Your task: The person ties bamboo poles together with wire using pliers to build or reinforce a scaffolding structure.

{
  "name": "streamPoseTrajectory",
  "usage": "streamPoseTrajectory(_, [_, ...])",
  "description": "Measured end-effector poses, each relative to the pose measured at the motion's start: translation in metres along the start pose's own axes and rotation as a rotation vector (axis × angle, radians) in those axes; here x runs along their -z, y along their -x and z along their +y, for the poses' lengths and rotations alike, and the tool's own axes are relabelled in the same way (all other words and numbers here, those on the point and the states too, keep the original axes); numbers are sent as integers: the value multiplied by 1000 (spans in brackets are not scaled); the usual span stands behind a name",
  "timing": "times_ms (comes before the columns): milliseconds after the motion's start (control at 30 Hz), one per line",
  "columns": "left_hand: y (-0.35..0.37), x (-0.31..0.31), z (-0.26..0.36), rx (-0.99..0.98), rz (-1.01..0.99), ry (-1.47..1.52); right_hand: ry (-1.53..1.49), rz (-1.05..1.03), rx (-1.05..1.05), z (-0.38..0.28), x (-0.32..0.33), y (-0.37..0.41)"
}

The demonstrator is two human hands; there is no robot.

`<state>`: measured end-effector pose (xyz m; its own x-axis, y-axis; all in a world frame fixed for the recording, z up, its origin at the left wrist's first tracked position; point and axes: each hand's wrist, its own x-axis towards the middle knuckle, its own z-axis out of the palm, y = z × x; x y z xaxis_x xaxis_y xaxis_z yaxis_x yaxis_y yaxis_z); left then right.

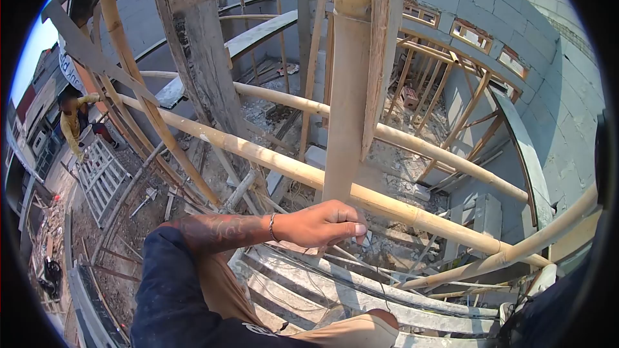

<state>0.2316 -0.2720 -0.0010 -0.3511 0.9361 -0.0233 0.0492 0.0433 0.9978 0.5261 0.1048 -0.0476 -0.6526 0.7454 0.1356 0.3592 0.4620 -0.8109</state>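
My left hand (325, 224) reaches in from the left, a bracelet at its wrist, fingers curled closed with the thumb pressed against them. A small pale bit shows by the thumb tip; I cannot tell what the fingers hold. A vertical split-bamboo upright (348, 90) drops down right behind the hand. Across it runs a long horizontal bamboo pole (277, 164), just beyond my knuckles. Beneath the hand, thin dark wire (380, 277) hangs over weathered slats (367, 296). My right hand is out of view; only dark cloth (567, 303) shows at the right edge.
A second bamboo pole (451, 154) crosses farther back, and a slanting one (503, 258) stands at right. A rough wooden board (200, 45) rises at left. Grey block walls (483, 6) surround a rubble-strewn floor below. At far left, a person (74, 122) is beside a slatted frame (103, 180).
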Motion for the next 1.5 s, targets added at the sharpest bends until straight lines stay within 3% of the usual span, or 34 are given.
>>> streamPoseTrajectory(167, [33,2,9,-109,144,-56,-4,-109,15,20,-65,-17])
streamPoseTrajectory(233, [44,11,-3,-110,217,105,-17,-195,17,27,-101,-20])
streamPoseTrajectory(300, [60,17,10,-122,161,350,-29,-299,-4,30,-137,-18])
streamPoseTrajectory(400, [90,27,14,-146,210,389,-44,-415,-12,33,-177,-12])
streamPoseTrajectory(567, [179,28,37,-257,649,484,-64,-575,-36,35,-226,0])
streamPoseTrajectory(767, [292,27,34,-436,965,249,-41,-680,-54,40,-257,20])
streamPoseTrajectory(900, [356,9,62,-548,1132,-2,-9,-711,-117,51,-259,42])
streamPoseTrajectory(967, [388,0,72,-572,1307,-91,0,-723,-142,58,-258,52])
streamPoseTrajectory(1133, [431,-30,108,-542,1651,-314,16,-793,-160,70,-257,72])
streamPoseTrajectory(1233, [439,-51,135,-534,2086,-455,18,-862,-144,72,-257,78])
streamPoseTrajectory(1267, [452,-55,139,-531,2088,-457,9,-893,-124,71,-256,79])
streamPoseTrajectory(1300, [468,-60,143,-377,2227,-659,1,-932,-92,68,-256,77])
streamPoseTrajectory(1367, [490,-67,145,-118,2481,-966,-52,-1050,36,49,-262,65])
streamPoseTrajectory(1433, [472,-66,137,-219,2618,-1009,-155,-1212,226,6,-277,46])
streamPoseTrajectory(1467, [465,-68,128,-229,2539,-958,-206,-1341,292,-24,-294,34])
streamPoseTrajectory(1500, [457,-71,117,-251,2463,-908,-236,-1475,377,-112,-288,36])
